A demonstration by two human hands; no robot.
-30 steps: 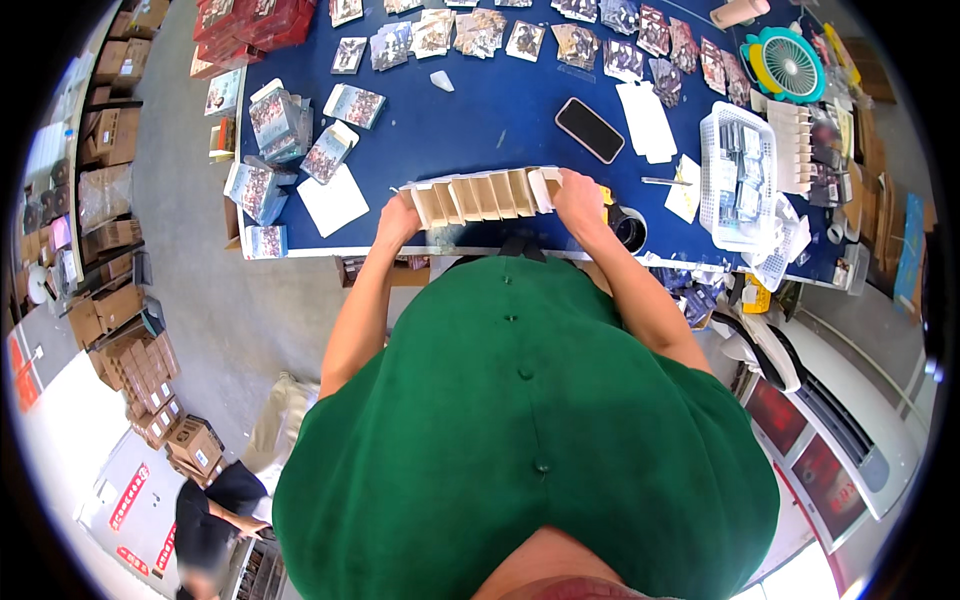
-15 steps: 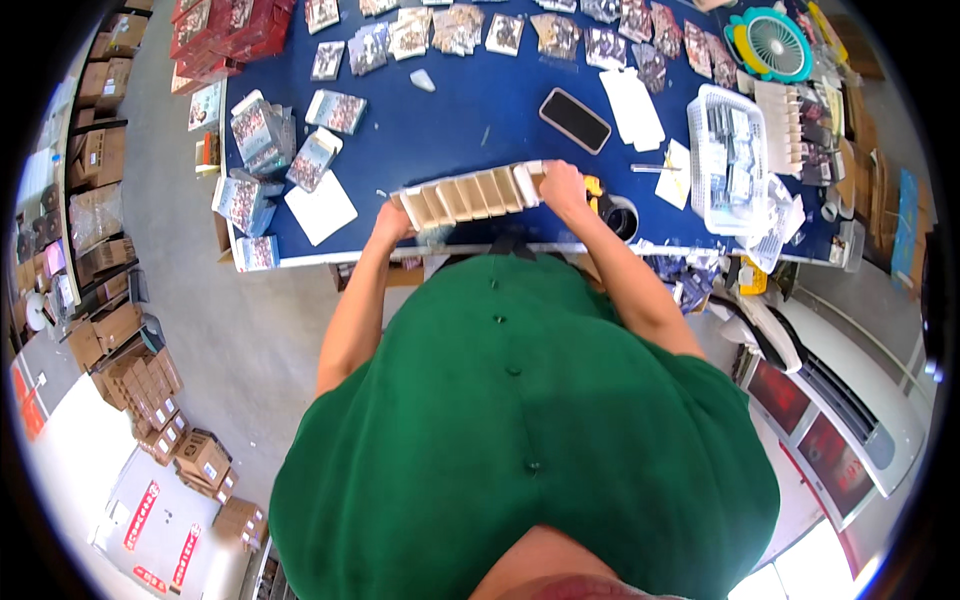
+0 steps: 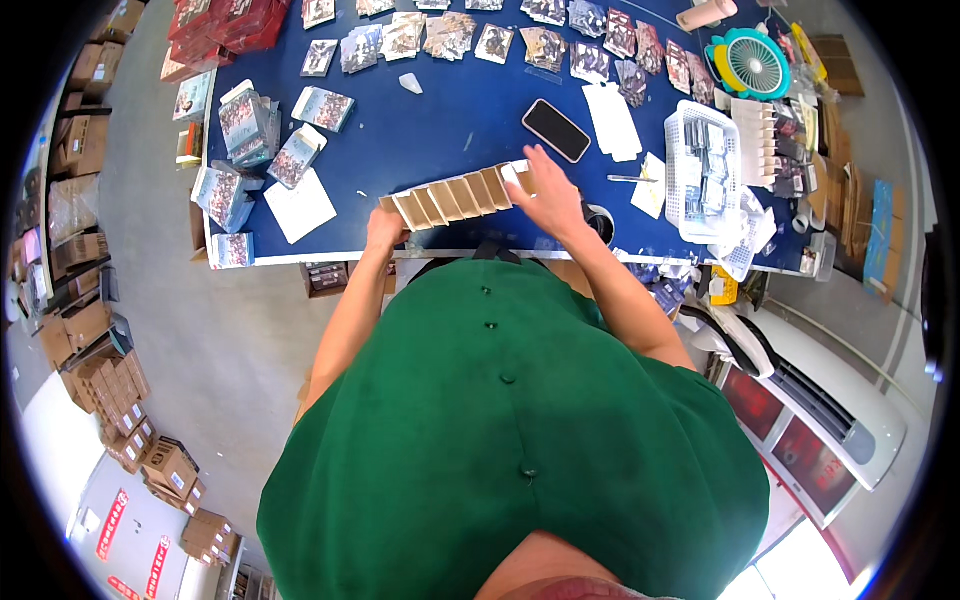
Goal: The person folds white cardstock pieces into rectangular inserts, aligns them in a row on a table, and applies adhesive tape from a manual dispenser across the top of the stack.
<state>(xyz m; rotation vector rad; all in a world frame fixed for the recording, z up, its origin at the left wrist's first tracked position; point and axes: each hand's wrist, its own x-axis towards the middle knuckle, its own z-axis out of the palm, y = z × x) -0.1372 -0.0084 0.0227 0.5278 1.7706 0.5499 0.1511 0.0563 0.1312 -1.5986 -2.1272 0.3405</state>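
holding a row of cardboard sleeves [image 3: 455,198] at the near edge of the blue worktop [image 3: 450,120], i have one hand at each end. my left hand [image 3: 385,228] sits at the left end, fingers curled around the end sleeve in a pinch, though my own wrist covers most of them and i cannot see how tight that grip is. my right hand [image 3: 552,195] lies on the right end with fingers spread flat, pressing down and inward rather than pinching.

the row looks like thin folded card, so i judge it light and fairly stiff along each panel but loose as a group: the pieces overlap like fanned tiles and would slide apart or buckle if squeezed in the middle. the ends are the sensible place to take hold, pushing them toward each other to keep the stack together.

a black phone [image 3: 557,130] lies just beyond my right hand, and a white basket [image 3: 690,170] stands further right. small picture packs [image 3: 245,120] are scattered to the left and along the far edge.

my green shirt [image 3: 500,430] hides the worktop edge below the row, so whatever is under it is out of sight. the far-right clutter is bent by the lens and too small to sort out.
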